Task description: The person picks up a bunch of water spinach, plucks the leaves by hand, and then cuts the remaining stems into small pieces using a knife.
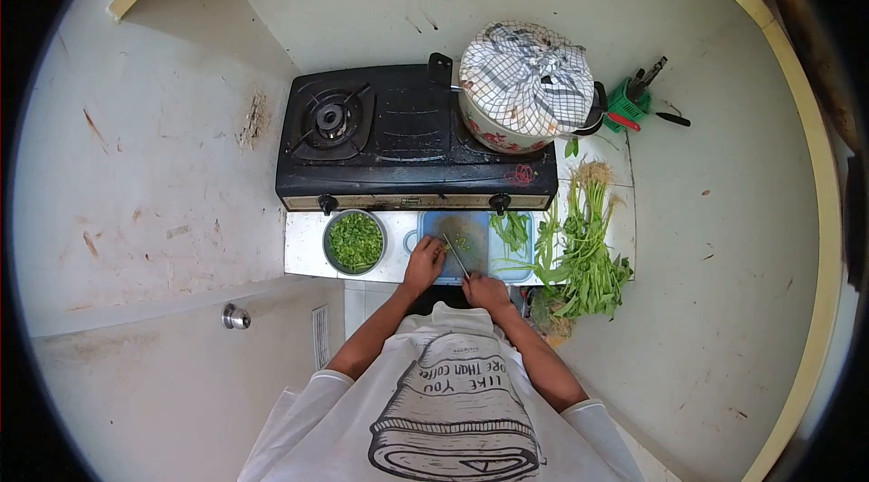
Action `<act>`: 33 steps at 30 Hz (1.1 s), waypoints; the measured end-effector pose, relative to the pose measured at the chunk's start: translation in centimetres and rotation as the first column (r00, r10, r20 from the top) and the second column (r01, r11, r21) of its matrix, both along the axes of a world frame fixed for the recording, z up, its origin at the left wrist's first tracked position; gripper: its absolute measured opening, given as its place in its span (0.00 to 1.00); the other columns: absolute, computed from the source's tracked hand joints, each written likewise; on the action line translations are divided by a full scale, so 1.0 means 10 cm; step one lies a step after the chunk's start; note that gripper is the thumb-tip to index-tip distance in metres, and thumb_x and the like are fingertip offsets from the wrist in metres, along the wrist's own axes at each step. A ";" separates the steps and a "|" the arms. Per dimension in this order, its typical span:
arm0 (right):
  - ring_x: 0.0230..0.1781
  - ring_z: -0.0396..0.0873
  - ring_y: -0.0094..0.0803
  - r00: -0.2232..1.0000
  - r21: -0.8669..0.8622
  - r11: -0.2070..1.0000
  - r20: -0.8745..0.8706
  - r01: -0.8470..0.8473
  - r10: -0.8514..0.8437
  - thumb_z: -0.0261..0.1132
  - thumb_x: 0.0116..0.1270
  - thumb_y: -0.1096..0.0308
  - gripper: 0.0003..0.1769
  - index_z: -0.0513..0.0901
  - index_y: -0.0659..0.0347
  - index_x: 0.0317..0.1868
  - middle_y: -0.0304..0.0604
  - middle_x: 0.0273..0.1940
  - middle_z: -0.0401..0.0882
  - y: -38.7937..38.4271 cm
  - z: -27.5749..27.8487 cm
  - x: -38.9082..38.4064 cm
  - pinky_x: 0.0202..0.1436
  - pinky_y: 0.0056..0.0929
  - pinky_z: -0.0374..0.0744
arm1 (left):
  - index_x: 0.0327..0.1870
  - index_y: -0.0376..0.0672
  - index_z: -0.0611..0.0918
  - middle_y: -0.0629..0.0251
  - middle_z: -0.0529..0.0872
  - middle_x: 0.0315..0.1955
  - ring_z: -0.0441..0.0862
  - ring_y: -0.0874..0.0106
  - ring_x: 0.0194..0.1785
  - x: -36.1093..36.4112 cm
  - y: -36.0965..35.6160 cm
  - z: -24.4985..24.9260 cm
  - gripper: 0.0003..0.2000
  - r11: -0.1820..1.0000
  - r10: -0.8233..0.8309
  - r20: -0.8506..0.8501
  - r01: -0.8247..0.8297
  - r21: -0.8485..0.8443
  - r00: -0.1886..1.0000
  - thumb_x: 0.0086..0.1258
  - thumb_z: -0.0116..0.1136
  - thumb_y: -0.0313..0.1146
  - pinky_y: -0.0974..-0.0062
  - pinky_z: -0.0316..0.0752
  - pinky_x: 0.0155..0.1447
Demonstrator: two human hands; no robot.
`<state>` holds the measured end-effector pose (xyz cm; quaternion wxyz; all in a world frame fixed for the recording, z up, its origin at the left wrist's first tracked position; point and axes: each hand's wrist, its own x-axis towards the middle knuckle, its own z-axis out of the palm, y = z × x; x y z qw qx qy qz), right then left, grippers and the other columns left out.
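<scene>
My right hand [487, 291] is closed around the handle of a knife [454, 252], whose blade points up and left over the blue cutting board [439, 223]. On the board's left part, my left hand [425, 266] has its fingers curled together beside the blade. Whatever is under those fingertips is too small to make out. Small bits of chopped greens [462, 241] lie by the blade. A few uncut leaves [510, 229] rest on the right side of the board. Left of the board stands a round bowl [384, 251] with chopped greens [354, 241] in it.
A bunch of rooted leafy greens [588, 247] hangs over the counter's right front edge. Behind the board stands a black gas stove [407, 176], bearing a cloth-covered pot [507, 136]. A green basket [625, 105] with utensils sits at the back right.
</scene>
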<state>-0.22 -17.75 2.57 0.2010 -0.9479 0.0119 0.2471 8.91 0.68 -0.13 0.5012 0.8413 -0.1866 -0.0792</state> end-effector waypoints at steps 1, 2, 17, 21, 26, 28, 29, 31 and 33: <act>0.36 0.88 0.62 1.000 0.015 1.000 0.004 0.003 -0.003 0.51 0.81 0.49 0.27 0.84 0.69 0.45 0.63 0.33 0.88 0.00 -0.04 0.01 0.43 0.59 0.85 | 0.47 0.34 0.83 0.52 0.80 0.41 0.84 0.55 0.40 0.00 0.01 -0.01 0.08 1.000 -0.003 0.019 0.002 0.006 1.000 0.68 0.64 0.20 0.61 0.81 0.45; 0.37 0.88 0.63 1.000 0.030 1.000 0.007 0.008 -0.008 0.51 0.81 0.49 0.28 0.84 0.69 0.45 0.64 0.34 0.88 0.00 -0.07 0.01 0.43 0.59 0.85 | 0.46 0.34 0.83 0.51 0.79 0.41 0.84 0.52 0.41 -0.01 0.01 -0.02 0.09 1.000 0.000 0.002 0.000 0.008 1.000 0.67 0.63 0.20 0.60 0.80 0.47; 0.43 0.88 0.63 0.992 0.014 0.999 -0.119 -0.035 0.036 0.50 0.81 0.49 0.29 0.81 0.72 0.51 0.65 0.41 0.89 -0.06 0.16 0.17 0.50 0.57 0.85 | 0.42 0.35 0.83 0.49 0.79 0.38 0.81 0.46 0.43 -0.04 -0.03 0.12 0.06 0.990 0.070 0.053 -0.076 0.121 0.996 0.67 0.65 0.24 0.53 0.77 0.48; 0.42 0.88 0.63 0.997 -0.002 0.999 -0.060 0.048 -0.048 0.51 0.80 0.49 0.28 0.81 0.71 0.48 0.66 0.40 0.88 0.04 -0.01 0.07 0.50 0.58 0.85 | 0.43 0.36 0.84 0.49 0.79 0.38 0.81 0.46 0.43 -0.04 -0.03 0.12 0.06 0.991 0.081 0.040 -0.085 0.108 0.996 0.67 0.65 0.23 0.54 0.77 0.48; 0.41 0.88 0.64 0.997 -0.001 0.999 -0.051 0.050 -0.050 0.52 0.80 0.48 0.28 0.81 0.70 0.47 0.66 0.38 0.88 0.00 0.07 0.03 0.49 0.59 0.85 | 0.44 0.37 0.85 0.49 0.81 0.39 0.82 0.47 0.44 -0.04 -0.02 0.09 0.06 0.991 0.074 0.059 -0.081 0.110 0.995 0.68 0.66 0.26 0.53 0.78 0.49; 0.40 0.88 0.64 0.998 0.013 0.999 -0.040 0.046 -0.045 0.52 0.80 0.48 0.28 0.81 0.69 0.48 0.66 0.37 0.88 0.01 -0.01 0.00 0.47 0.59 0.85 | 0.44 0.37 0.85 0.50 0.81 0.40 0.82 0.47 0.45 -0.04 0.00 0.08 0.07 0.991 0.063 0.066 -0.071 0.114 0.996 0.68 0.66 0.26 0.54 0.78 0.50; 0.40 0.88 0.64 0.998 0.020 0.999 -0.035 0.043 -0.042 0.52 0.80 0.48 0.28 0.81 0.69 0.48 0.66 0.37 0.88 0.01 -0.05 -0.01 0.47 0.59 0.85 | 0.44 0.37 0.85 0.50 0.81 0.40 0.82 0.47 0.46 -0.04 0.00 0.07 0.07 0.991 0.061 0.071 -0.069 0.113 0.996 0.68 0.65 0.26 0.54 0.78 0.50; 0.39 0.88 0.64 0.999 0.029 0.999 -0.020 0.040 -0.039 0.52 0.80 0.47 0.28 0.82 0.68 0.48 0.66 0.36 0.88 -0.01 -0.03 -0.02 0.46 0.59 0.85 | 0.45 0.37 0.84 0.50 0.82 0.41 0.82 0.48 0.46 -0.04 0.00 0.08 0.07 0.992 0.056 0.080 -0.064 0.110 0.995 0.69 0.65 0.25 0.55 0.78 0.51; 0.38 0.88 0.64 0.999 0.021 0.999 -0.010 0.042 -0.042 0.53 0.79 0.47 0.28 0.82 0.68 0.48 0.65 0.35 0.87 -0.01 0.01 -0.04 0.44 0.59 0.86 | 0.45 0.36 0.84 0.50 0.82 0.41 0.82 0.48 0.46 -0.04 0.00 0.08 0.07 0.993 0.052 0.081 -0.061 0.100 0.995 0.69 0.65 0.25 0.55 0.78 0.51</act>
